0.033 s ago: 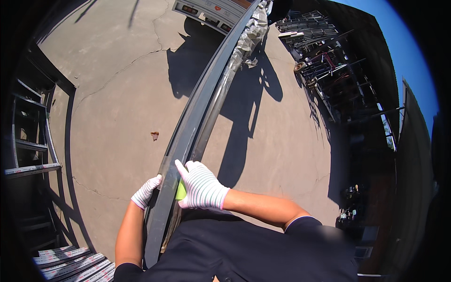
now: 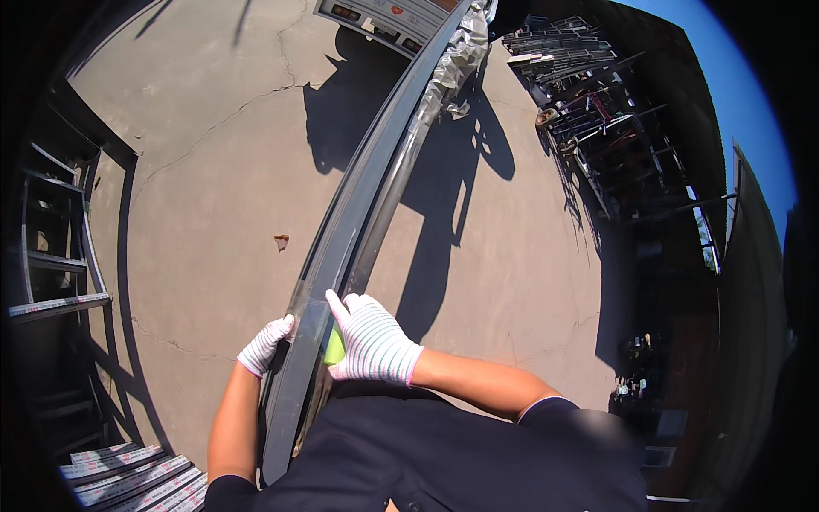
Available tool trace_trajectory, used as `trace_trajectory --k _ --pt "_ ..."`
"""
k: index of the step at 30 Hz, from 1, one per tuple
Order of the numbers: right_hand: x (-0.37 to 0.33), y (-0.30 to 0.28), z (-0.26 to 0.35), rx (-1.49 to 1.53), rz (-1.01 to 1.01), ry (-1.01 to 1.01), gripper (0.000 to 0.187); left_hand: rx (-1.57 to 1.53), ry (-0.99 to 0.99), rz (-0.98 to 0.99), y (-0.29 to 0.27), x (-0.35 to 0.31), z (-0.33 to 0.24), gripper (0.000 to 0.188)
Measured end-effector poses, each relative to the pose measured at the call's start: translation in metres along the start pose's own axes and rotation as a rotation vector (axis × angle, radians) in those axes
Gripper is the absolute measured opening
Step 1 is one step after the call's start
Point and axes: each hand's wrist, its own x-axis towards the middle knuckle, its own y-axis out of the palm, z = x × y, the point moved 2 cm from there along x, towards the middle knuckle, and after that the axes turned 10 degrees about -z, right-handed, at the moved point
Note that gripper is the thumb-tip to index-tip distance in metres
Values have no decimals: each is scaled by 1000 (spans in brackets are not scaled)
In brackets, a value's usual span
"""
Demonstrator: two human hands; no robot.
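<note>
A long dark grey metal profile [image 2: 328, 256] runs from beside my body up to the top of the view. My left hand [image 2: 266, 344], in a white striped glove, grips its left edge, with the thumb showing and the other fingers mostly hidden. My right hand [image 2: 375, 340], in a matching glove, is closed around a yellow-green object [image 2: 335, 346] against the profile's right side; most of that object is hidden under the palm. The right thumb points along the profile's top face. A strip of clear film or tape [image 2: 301, 299] lies across the profile between my hands.
Crumpled silvery wrapping [image 2: 461, 60] hangs along the profile's far end. A white vehicle's rear [image 2: 375, 30] stands beyond. Metal frames [image 2: 60, 303] and stacked strips [image 2: 136, 478] are at left. Racks of metal parts [image 2: 589, 119] line the right. A brown scrap [image 2: 281, 242] lies on the concrete.
My right hand has shifted very slightly to the right with the yellow-green object. The left hand keeps its hold on the profile.
</note>
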Motion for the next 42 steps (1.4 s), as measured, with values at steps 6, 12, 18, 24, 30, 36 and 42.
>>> trace_trajectory --k 6,12,18,24,30,36,42 --pt "-42 47 -38 93 -37 154 115 58 -18 -101 -3 2 6 41" --pt "-45 106 -64 175 -73 205 115 -32 -117 -22 -17 2 15 41" --pt "-30 178 -93 232 -8 177 96 -482 -308 -38 -8 44 35 68" --pt "19 283 -84 1377 -283 81 64 173 -163 -28 -2 84 67 41" --pt "32 227 -75 171 124 -95 35 419 -115 -171 -14 86 54 36" --pt "22 106 -103 -11 427 303 32 -80 -62 -354 -43 42 -16 41" --pt "59 13 -34 56 -450 -306 88 -132 125 -264 -13 -1 -74 39"
